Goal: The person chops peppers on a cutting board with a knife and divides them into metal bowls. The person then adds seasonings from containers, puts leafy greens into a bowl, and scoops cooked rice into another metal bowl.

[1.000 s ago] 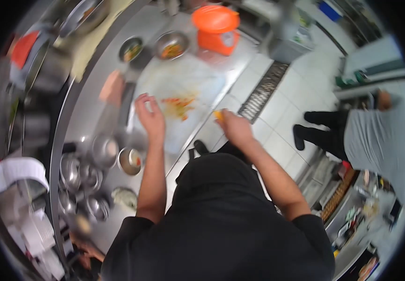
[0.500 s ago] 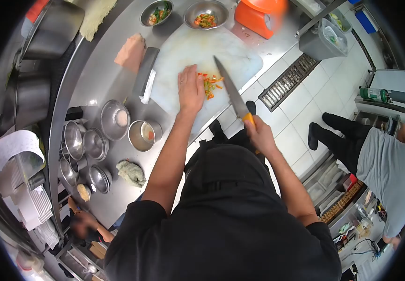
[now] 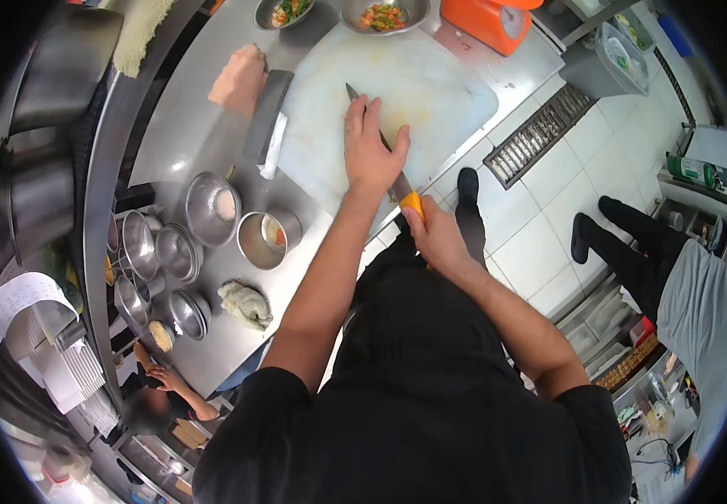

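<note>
My right hand [image 3: 440, 235] is closed round the yellow handle of a large knife [image 3: 411, 202]. The blade lies low over the near part of the white cutting board [image 3: 430, 92], its tip pointing to the far left. My left hand [image 3: 373, 151] rests over the blade with its fingers apart, hiding the blade's middle. The chopped vegetables cannot be seen on the board; whether some lie under my left hand is hidden. Beyond the board, a metal bowl [image 3: 384, 15] holds chopped orange and green vegetables, and a second bowl [image 3: 283, 12] holds similar pieces.
Left of the board are a grey block [image 3: 268, 118], a pink piece [image 3: 240, 80], a metal pot [image 3: 269, 239], several metal bowls [image 3: 212, 210] and a crumpled cloth [image 3: 245, 305]. An orange scale [image 3: 489, 23] stands behind. One person [image 3: 691, 294] is at right, another [image 3: 162, 395] lower left.
The knife and my right hand have moved left, and my left hand now lies over the blade. The vegetable pieces seen on the board earlier are out of sight.
</note>
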